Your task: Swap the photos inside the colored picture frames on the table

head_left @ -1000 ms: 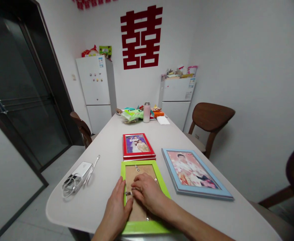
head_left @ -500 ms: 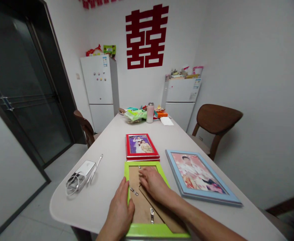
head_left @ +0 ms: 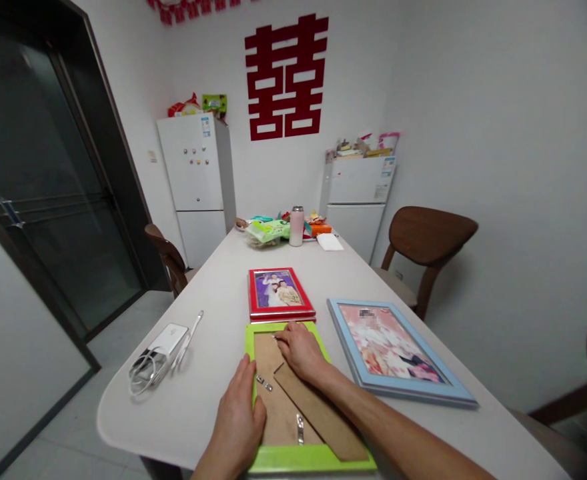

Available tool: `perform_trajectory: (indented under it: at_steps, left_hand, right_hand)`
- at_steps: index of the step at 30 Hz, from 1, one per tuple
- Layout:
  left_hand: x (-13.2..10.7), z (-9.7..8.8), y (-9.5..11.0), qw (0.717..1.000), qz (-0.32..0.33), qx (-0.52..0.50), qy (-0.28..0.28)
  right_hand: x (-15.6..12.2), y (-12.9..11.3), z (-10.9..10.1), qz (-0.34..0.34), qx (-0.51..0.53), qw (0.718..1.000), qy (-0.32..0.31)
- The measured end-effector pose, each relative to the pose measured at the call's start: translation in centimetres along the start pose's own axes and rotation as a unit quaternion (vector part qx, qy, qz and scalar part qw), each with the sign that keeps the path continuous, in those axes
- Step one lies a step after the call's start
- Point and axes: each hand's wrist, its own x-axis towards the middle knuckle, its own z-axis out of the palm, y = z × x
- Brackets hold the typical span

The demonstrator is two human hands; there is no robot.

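A lime-green picture frame (head_left: 303, 459) lies face down at the near edge of the white table (head_left: 213, 347), its brown backing board (head_left: 278, 407) showing with small metal clips and a brown stand strip across it. My left hand (head_left: 237, 417) rests flat on the frame's left edge, fingers stretched out. My right hand (head_left: 299, 350) lies on the top of the backing board, fingers curled with the tips pressed at a clip near the top edge. A red-framed photo (head_left: 278, 293) lies just beyond, and a blue-framed photo (head_left: 393, 350) lies to the right.
A white power bank with coiled cable (head_left: 156, 353) sits at the table's left. Snack bags and a pink bottle (head_left: 296, 225) stand at the far end. Brown chairs (head_left: 426, 243) flank the table; two white fridges (head_left: 198, 177) stand against the far wall.
My right hand moved from the middle of the backing board up to its top edge. The brown stand strip came into view. My left hand stayed on the frame's left edge.
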Motion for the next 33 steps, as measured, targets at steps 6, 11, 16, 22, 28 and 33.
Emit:
perform_trajectory:
  at_steps: [6,11,16,22,28,33]
  left_hand:
    - [-0.1,0.0,0.0,1.0,0.005,-0.022,0.006]
    - [-0.2,-0.1,0.2,0.999,0.0,-0.038,0.01]
    - [-0.2,0.3,0.4,0.998,0.003,-0.055,0.013]
    - [-0.1,0.7,0.4,0.999,0.001,-0.035,0.006]
    - [-0.2,1.1,0.0,0.999,0.021,-0.045,0.008]
    - [-0.2,1.6,0.1,0.998,0.023,-0.054,0.018]
  right_hand:
    - [-0.3,-0.7,-0.9,-0.023,0.019,1.0,-0.009]
    - [-3.8,-0.4,-3.9,-0.123,0.106,0.985,-0.06]
    - [-8.0,0.0,-6.1,-0.156,0.173,0.957,-0.174]
    - [-8.5,-0.6,-5.1,-0.13,0.167,0.969,-0.125]
    - [-8.5,-0.6,-4.5,-0.068,0.174,0.981,-0.061]
    - [-8.2,-0.4,-4.2,-0.021,0.126,0.99,-0.053]
